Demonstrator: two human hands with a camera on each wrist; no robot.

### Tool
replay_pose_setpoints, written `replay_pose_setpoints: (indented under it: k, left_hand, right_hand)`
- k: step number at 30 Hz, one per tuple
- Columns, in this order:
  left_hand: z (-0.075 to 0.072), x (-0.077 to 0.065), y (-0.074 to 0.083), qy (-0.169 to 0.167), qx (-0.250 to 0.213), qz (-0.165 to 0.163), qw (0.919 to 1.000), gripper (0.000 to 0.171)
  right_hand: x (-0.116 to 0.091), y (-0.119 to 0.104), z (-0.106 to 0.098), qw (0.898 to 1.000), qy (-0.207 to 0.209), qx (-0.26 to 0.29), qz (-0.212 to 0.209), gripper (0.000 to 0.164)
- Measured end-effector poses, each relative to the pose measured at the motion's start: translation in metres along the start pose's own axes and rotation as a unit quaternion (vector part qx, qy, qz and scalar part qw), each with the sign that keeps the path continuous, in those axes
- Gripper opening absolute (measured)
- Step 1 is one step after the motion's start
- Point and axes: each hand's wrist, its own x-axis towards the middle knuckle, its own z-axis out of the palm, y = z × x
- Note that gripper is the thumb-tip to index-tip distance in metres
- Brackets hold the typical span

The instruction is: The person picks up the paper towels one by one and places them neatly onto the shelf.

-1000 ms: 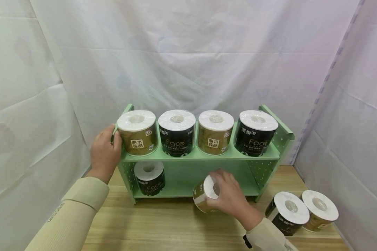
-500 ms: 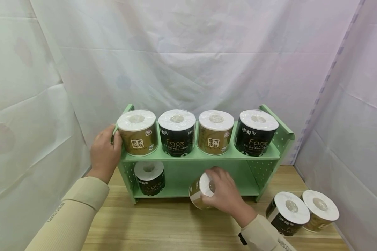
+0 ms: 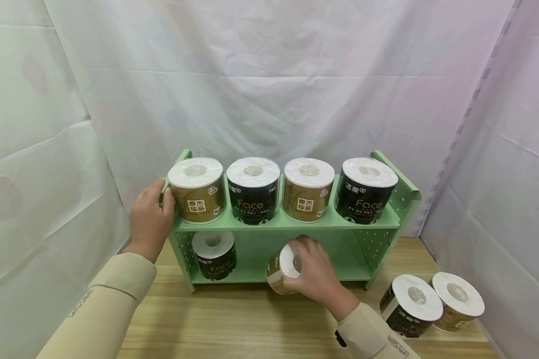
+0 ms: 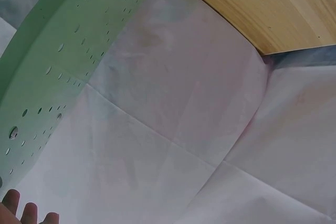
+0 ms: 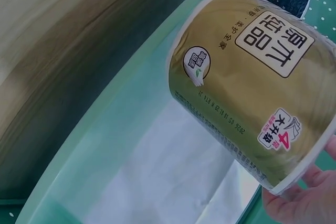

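Observation:
A gold-wrapped toilet roll (image 3: 278,271) hangs tilted in my right hand (image 3: 314,267), which grips it by its white top end at the front of the lower shelf. Its printed label fills much of the right wrist view, with fingertips (image 5: 310,192) at the roll's edge. My left hand (image 3: 151,217) holds the upper left side of the green shelf rack (image 3: 287,228), thumb in front, beside a gold roll (image 3: 197,192). The rack's perforated side panel (image 4: 68,51) shows in the left wrist view. On the lower shelf, a black roll (image 3: 214,255) stands upright at the left.
Along the top shelf, a black roll (image 3: 253,192), a gold roll (image 3: 307,192) and another black roll (image 3: 366,192) stand right of the first gold one. A black roll (image 3: 410,306) and a gold roll (image 3: 458,301) sit on the wooden table (image 3: 233,324), near the right-hand curtain (image 3: 498,209).
My right hand has carried the gold toilet roll a little to the left and up, closer over the lower shelf's front edge. The left hand stays on the rack.

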Motion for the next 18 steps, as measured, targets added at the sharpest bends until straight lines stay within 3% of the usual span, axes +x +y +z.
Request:
replay_pose_setpoints:
  k: [11, 18]
  left_hand:
    - [0.001, 0.0, -0.002, 0.002, -0.001, 0.002, 1.0, 0.035]
    - [0.001, 0.0, -0.001, 0.0, 0.0, 0.0, 1.0, 0.034]
  right_hand:
    - [0.006, -0.003, 0.002, 1.0, 0.002, -0.001, -0.008, 0.07]
    - [0.011, -0.003, 0.002, 1.0, -0.02, -0.013, -0.013, 0.073]
